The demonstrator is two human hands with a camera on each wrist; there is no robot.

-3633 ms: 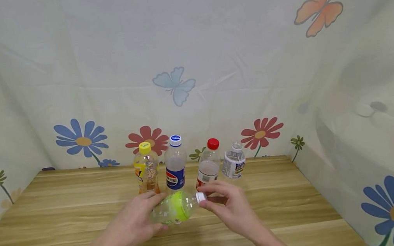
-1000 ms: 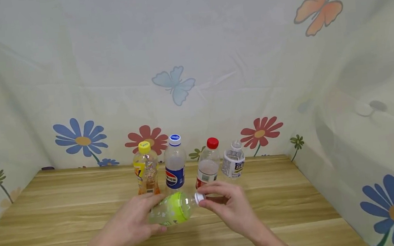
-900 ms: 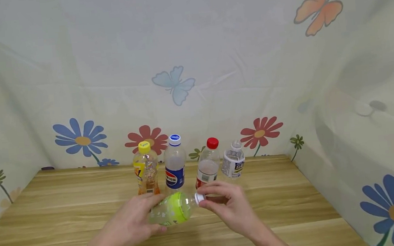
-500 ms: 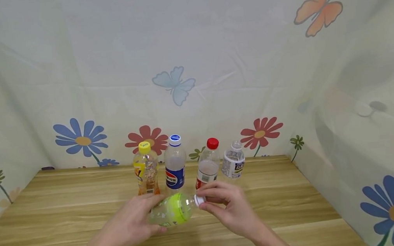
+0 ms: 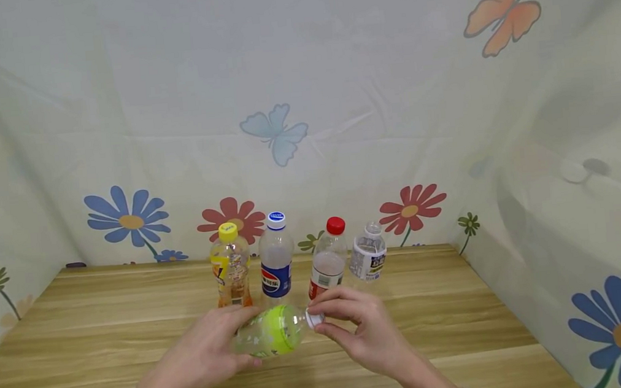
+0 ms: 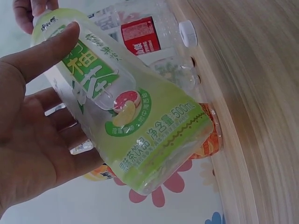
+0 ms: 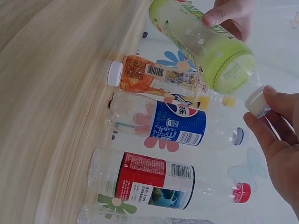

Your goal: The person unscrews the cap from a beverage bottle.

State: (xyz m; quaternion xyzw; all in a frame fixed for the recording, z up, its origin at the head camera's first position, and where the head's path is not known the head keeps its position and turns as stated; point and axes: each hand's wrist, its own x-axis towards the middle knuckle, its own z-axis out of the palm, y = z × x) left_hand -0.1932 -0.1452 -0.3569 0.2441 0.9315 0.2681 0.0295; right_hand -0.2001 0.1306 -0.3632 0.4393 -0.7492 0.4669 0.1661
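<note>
My left hand grips a clear green-labelled tea bottle round its body, thumb across the label in the left wrist view. The bottle lies sideways above the table, neck toward the right. With thumb and fingertips, my right hand pinches the white cap at the neck. Part of the cap is hidden by those fingers. Behind the hands stand a yellow-capped bottle, a blue-labelled Pepsi bottle and a red-capped bottle.
At the right end of the row stands a clear bottle with no cap on its neck. A loose white cap rests on the wooden table, near the row. A flowered cloth encloses the back and sides.
My right thumb and fingertips have shifted their place round the white cap, index finger now further over it. The tea bottle sits slightly left of where it was earlier. The standing bottles have not moved.
</note>
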